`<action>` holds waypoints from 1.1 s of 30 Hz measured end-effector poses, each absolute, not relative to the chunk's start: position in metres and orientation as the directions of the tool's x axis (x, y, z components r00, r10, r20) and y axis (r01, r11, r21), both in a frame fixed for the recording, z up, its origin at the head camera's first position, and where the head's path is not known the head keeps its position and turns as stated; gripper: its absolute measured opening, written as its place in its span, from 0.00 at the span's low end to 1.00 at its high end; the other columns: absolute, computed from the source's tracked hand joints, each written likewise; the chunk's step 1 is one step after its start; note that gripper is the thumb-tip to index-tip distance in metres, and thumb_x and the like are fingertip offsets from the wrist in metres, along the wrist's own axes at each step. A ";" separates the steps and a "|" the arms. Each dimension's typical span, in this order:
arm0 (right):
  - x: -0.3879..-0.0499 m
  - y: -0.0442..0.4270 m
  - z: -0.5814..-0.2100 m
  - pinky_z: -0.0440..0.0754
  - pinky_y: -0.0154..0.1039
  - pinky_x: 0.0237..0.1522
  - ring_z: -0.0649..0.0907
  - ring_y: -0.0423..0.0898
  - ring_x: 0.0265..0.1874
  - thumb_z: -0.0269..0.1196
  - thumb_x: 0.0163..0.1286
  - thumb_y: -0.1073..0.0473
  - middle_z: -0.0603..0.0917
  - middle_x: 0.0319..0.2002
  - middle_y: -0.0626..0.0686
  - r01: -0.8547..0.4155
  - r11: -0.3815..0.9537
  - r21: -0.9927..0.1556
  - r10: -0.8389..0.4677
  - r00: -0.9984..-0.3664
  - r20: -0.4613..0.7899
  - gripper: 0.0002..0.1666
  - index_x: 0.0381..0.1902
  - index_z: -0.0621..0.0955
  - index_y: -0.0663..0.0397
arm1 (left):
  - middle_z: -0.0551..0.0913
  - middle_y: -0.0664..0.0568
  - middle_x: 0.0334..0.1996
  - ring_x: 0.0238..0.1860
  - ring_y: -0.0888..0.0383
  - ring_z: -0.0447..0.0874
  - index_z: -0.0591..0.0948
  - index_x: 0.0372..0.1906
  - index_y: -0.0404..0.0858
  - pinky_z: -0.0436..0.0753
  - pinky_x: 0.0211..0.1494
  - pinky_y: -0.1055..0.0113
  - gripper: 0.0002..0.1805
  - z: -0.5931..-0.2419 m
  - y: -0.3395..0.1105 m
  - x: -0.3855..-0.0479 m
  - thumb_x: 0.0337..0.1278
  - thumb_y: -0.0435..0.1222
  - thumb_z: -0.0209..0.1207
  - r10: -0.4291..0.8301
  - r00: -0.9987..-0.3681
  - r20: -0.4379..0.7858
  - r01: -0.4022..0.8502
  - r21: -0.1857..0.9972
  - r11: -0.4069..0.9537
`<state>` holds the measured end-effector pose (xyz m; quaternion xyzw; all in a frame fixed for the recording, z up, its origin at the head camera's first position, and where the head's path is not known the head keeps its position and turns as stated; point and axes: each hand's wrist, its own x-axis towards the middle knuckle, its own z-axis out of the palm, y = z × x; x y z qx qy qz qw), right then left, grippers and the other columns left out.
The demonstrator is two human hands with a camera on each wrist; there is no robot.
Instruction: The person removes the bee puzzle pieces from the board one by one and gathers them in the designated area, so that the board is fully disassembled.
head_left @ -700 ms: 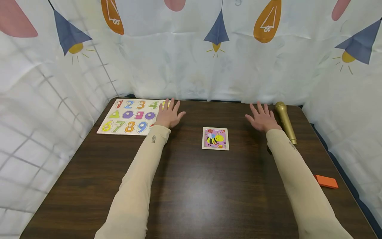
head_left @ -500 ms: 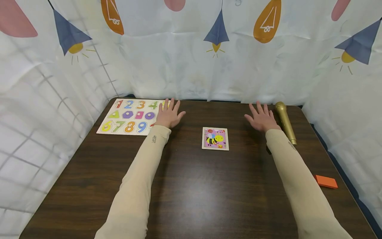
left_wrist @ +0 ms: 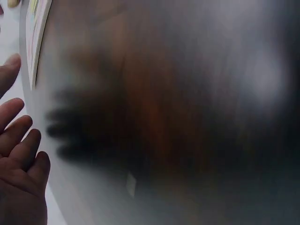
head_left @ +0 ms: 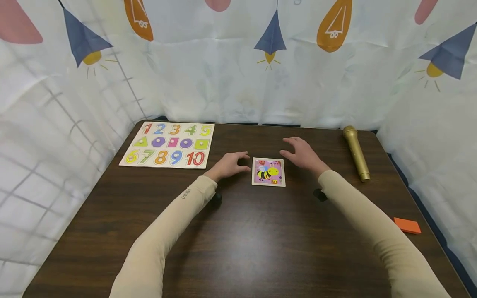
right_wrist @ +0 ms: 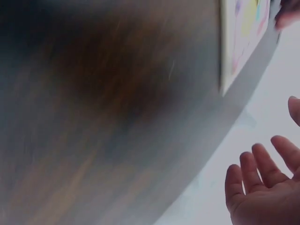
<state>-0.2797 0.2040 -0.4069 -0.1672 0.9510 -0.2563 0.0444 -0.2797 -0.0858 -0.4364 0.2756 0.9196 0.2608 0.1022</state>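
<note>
A small square bee picture puzzle (head_left: 268, 172) with a pale border lies flat on the dark table, between the two hands. My left hand (head_left: 229, 164) is just left of it, thumb and fingers parted and holding nothing. To its right and slightly farther back, my right hand (head_left: 302, 155) hovers with the thumb spread from the fingers, also holding nothing. In the left wrist view the left hand (left_wrist: 21, 159) shows several loosely bent fingers near the puzzle's edge. The right wrist view has the right hand (right_wrist: 265, 187) apart from the puzzle (right_wrist: 243, 37).
A white number and shape board (head_left: 167, 145) lies at the back left of the table (head_left: 238, 248). At the back right is a gold microphone (head_left: 356, 153). An orange block (head_left: 407, 225) sits near the right edge. A patterned curtain (head_left: 231, 82) surrounds the table.
Both hands have moved inward and nearer, from flat spread positions at the back of the table to either side of the bee puzzle. The left hand no longer covers the number board.
</note>
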 end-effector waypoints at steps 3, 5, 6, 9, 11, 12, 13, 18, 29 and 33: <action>-0.275 0.186 -0.410 0.65 0.58 0.66 0.67 0.60 0.67 0.60 0.72 0.50 0.68 0.68 0.63 -0.301 0.786 -0.539 -0.366 -0.931 -0.014 0.34 0.69 0.68 0.61 | 0.72 0.43 0.67 0.68 0.49 0.69 0.79 0.58 0.35 0.67 0.70 0.57 0.25 -0.442 -0.077 -0.272 0.58 0.42 0.67 0.570 -0.821 -0.014 0.465 0.563 0.683; -0.274 0.178 -0.412 0.68 0.57 0.65 0.69 0.59 0.65 0.61 0.72 0.50 0.70 0.67 0.62 -0.298 0.772 -0.561 -0.375 -0.927 -0.024 0.33 0.68 0.70 0.61 | 0.73 0.43 0.66 0.68 0.49 0.69 0.80 0.56 0.35 0.67 0.70 0.57 0.23 -0.444 -0.072 -0.270 0.57 0.40 0.68 0.566 -0.824 -0.003 0.462 0.574 0.676; -0.273 0.174 -0.413 0.69 0.56 0.64 0.70 0.58 0.65 0.61 0.71 0.50 0.70 0.66 0.61 -0.290 0.767 -0.572 -0.374 -0.927 -0.032 0.33 0.68 0.70 0.60 | 0.73 0.44 0.66 0.68 0.50 0.69 0.80 0.56 0.35 0.66 0.70 0.58 0.22 -0.445 -0.070 -0.270 0.57 0.40 0.68 0.559 -0.829 -0.005 0.455 0.577 0.678; -0.273 0.167 -0.415 0.71 0.54 0.64 0.72 0.57 0.64 0.62 0.70 0.50 0.71 0.66 0.59 -0.272 0.754 -0.597 -0.370 -0.928 -0.045 0.32 0.67 0.71 0.59 | 0.73 0.45 0.66 0.68 0.50 0.68 0.81 0.54 0.35 0.65 0.71 0.58 0.20 -0.446 -0.068 -0.268 0.57 0.38 0.68 0.541 -0.841 -0.014 0.429 0.591 0.683; -0.273 0.163 -0.415 0.71 0.54 0.64 0.72 0.56 0.63 0.63 0.70 0.51 0.72 0.65 0.59 -0.267 0.748 -0.608 -0.369 -0.928 -0.046 0.31 0.66 0.72 0.59 | 0.73 0.45 0.66 0.68 0.50 0.68 0.81 0.53 0.35 0.65 0.71 0.57 0.19 -0.446 -0.067 -0.268 0.57 0.38 0.68 0.538 -0.843 -0.016 0.424 0.596 0.682; -0.273 0.162 -0.416 0.71 0.54 0.64 0.72 0.56 0.63 0.63 0.70 0.51 0.72 0.65 0.59 -0.264 0.744 -0.615 -0.368 -0.929 -0.046 0.31 0.66 0.72 0.59 | 0.73 0.45 0.66 0.69 0.49 0.68 0.81 0.53 0.36 0.65 0.71 0.57 0.19 -0.446 -0.067 -0.268 0.57 0.38 0.68 0.540 -0.842 -0.016 0.425 0.598 0.679; -0.273 0.161 -0.416 0.71 0.54 0.63 0.72 0.56 0.63 0.63 0.70 0.51 0.73 0.64 0.59 -0.261 0.741 -0.618 -0.366 -0.929 -0.047 0.30 0.66 0.73 0.58 | 0.73 0.44 0.66 0.69 0.49 0.68 0.82 0.53 0.36 0.65 0.71 0.57 0.19 -0.446 -0.067 -0.268 0.57 0.38 0.68 0.542 -0.840 -0.014 0.427 0.599 0.677; -0.272 0.158 -0.419 0.72 0.53 0.63 0.74 0.55 0.62 0.64 0.69 0.51 0.75 0.62 0.57 -0.226 0.730 -0.645 -0.356 -0.932 -0.076 0.28 0.63 0.75 0.56 | 0.73 0.46 0.66 0.68 0.49 0.69 0.82 0.52 0.37 0.66 0.70 0.57 0.19 -0.448 -0.068 -0.268 0.57 0.39 0.68 0.555 -0.832 -0.007 0.445 0.590 0.674; -0.274 0.154 -0.424 0.75 0.51 0.60 0.76 0.54 0.55 0.63 0.70 0.52 0.80 0.56 0.56 -0.211 0.714 -0.667 -0.374 -0.921 -0.109 0.22 0.58 0.80 0.55 | 0.74 0.47 0.65 0.67 0.50 0.70 0.83 0.52 0.38 0.67 0.70 0.57 0.19 -0.450 -0.070 -0.269 0.56 0.39 0.68 0.553 -0.833 0.005 0.443 0.604 0.662; -0.275 0.151 -0.427 0.76 0.49 0.59 0.77 0.53 0.52 0.63 0.69 0.52 0.80 0.54 0.55 -0.194 0.711 -0.676 -0.369 -0.921 -0.124 0.20 0.55 0.81 0.53 | 0.76 0.47 0.64 0.67 0.50 0.70 0.84 0.51 0.38 0.67 0.70 0.57 0.18 -0.449 -0.070 -0.268 0.56 0.38 0.69 0.552 -0.834 0.019 0.447 0.610 0.654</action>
